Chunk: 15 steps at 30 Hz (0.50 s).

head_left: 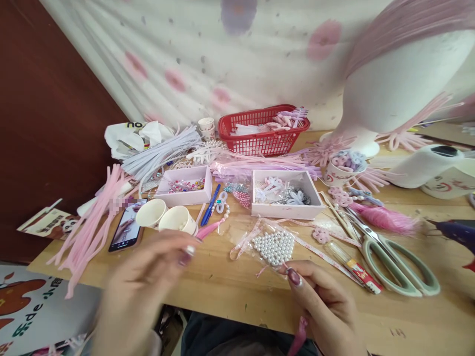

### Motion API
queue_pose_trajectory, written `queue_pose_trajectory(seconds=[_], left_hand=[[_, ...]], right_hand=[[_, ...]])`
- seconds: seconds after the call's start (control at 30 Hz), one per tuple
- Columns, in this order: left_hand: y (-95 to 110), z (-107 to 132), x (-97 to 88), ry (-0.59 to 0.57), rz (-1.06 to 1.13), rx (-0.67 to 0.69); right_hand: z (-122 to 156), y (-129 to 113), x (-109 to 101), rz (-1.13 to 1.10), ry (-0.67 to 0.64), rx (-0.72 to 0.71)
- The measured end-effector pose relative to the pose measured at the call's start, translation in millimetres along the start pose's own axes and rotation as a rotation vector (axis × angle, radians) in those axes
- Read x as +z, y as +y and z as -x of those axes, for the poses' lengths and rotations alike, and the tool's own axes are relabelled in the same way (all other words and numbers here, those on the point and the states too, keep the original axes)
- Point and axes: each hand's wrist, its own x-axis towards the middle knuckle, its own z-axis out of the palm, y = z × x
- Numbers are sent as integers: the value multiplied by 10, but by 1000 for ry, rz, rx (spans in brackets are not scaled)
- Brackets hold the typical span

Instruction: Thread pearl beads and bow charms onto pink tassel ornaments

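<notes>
My left hand (141, 287) is smeared by motion in front of the paper cups, thumb and fingertips pressed together. A small white spot shows at its fingertips; I cannot tell whether it is a bead or a nail ornament. Lower right of the middle, my right hand (322, 301) pinches a thin pink ribbon (302, 329) between thumb and forefinger; its loose part hangs below the palm. Just beyond those fingertips lies a clear bag of white pearl beads (273, 247). Two paper cups (177, 220) stand beyond my left hand, the nearer one with pale beads inside.
White boxes (287, 210) of beads and ornaments stand mid-table, with a red basket (263, 141) behind. Scissors (401, 267) and a glue gun (454, 235) lie right. A phone (126, 225) and pink fuzzy stems (92, 227) lie left. A white mannequin head (404, 74) stands back right.
</notes>
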Motion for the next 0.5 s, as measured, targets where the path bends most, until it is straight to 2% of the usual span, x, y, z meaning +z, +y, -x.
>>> queue_pose_trajectory(seconds=[0.03, 0.1, 0.2, 0.3, 0.4, 0.5], left_hand=[[-48, 132, 163, -126, 227, -111], [-139, 301, 480, -266, 645, -356], [-187, 378, 803, -346, 1000, -634], [-147, 371, 897, -373, 1132, -714], [-128, 371, 877, -388, 1151, -705], [-162, 395, 856, -394, 1136, -693]], right_hand=[[20, -42, 30, 33, -29, -22], [44, -113, 82, 104, -103, -110], [53, -172, 137, 182, -255, -191], [57, -181, 181, 188, -290, -154], [55, -176, 211, 179, -250, -114], [21, -177, 212, 181, -277, -137]])
